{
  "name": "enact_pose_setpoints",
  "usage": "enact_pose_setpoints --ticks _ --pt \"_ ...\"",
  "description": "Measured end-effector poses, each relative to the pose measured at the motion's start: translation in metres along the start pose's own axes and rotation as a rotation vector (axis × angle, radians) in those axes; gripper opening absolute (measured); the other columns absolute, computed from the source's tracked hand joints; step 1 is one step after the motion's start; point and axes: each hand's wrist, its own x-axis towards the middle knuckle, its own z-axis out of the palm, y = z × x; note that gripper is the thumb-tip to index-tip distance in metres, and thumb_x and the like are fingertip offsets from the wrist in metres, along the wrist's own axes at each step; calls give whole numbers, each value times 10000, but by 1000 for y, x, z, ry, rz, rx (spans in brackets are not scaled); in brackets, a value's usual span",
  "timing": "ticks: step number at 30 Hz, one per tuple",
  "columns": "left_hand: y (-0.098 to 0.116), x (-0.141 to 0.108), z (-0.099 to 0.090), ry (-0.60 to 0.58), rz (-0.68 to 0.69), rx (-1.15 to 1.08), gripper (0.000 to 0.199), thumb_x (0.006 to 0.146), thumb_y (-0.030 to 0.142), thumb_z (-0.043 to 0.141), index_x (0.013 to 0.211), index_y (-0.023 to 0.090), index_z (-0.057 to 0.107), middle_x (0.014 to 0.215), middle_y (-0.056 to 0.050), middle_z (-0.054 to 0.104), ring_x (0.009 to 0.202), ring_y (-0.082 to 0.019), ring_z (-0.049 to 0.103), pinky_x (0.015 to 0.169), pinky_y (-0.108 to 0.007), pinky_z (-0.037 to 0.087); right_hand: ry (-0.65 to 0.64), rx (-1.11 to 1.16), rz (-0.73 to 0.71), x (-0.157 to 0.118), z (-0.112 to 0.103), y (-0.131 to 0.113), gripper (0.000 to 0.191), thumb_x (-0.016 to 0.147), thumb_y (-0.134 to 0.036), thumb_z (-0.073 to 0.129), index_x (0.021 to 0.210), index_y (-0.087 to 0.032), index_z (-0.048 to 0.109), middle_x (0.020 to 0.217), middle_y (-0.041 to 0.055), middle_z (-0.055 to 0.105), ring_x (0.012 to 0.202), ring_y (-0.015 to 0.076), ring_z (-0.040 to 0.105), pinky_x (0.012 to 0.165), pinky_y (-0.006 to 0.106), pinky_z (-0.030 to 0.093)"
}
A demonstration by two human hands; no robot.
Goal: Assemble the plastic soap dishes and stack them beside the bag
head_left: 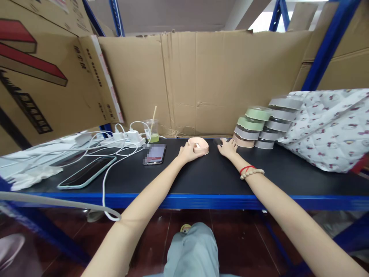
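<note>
Left hand (pixel 187 152) curls around the smooth, rounded pink case (pixel 198 146) at the middle back of the matte black shelf (pixel 207 181). Right hand (pixel 228 148) lies flat and open on a small dark lid (pixel 220 141), just beside the stacked round tins (pixel 253 129).

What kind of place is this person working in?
Most likely a warehouse or stockroom packing spot. The work surface is a blue metal shelf, walled in by flattened cardboard boxes. Stacks of small round cases wait beside the right hand, while the left hand holds a pink one.
</note>
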Motion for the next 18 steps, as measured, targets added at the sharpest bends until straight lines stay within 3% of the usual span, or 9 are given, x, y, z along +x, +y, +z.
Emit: enact_pose_setpoints --ticks 4,9,11,15,18 --pt "1 0 0 11 6 2 552 723 464 664 1163 154 540 1273 -198 525 1209 -336 497 1038 -419 321 13 136 -210 -4 -3 -9 471 860 -358 524 1302 -196 517 1354 169 388 1284 309 387 1067 456 293" --pt "1 0 1 -11 86 109 576 768 384 608 1265 151 435 1264 -162 540 1197 -288 510 1012 -382 357 -245 205 -499 -14 9 -26 612 787 -485 585 1348 -265 479 1358 97 432 1266 273 426 1051 423 360" --pt "1 1 1 -8 108 145 571 772 331 594 1285 164 408 1255 -137 547 1181 -266 522 997 -368 373 -318 141 -482 -18 11 -30 611 774 -509 590 1340 -300 494 1367 79 437 1230 280 469 1038 433 377" --pt "2 0 1 3 150 175 547 779 314 594 1275 166 417 1248 -117 554 1179 -241 523 1002 -344 372 -339 28 -301 -21 5 -33 587 803 -566 538 1313 -276 542 1370 112 453 1197 305 513 1025 432 382" --pt "3 -1 2 -7 135 178 564 792 335 585 1293 148 403 1268 -125 551 1196 -249 513 1009 -349 364 -339 44 -328 -20 1 -32 550 809 -566 536 1274 -275 580 1346 89 501 1191 284 527 1003 393 404"
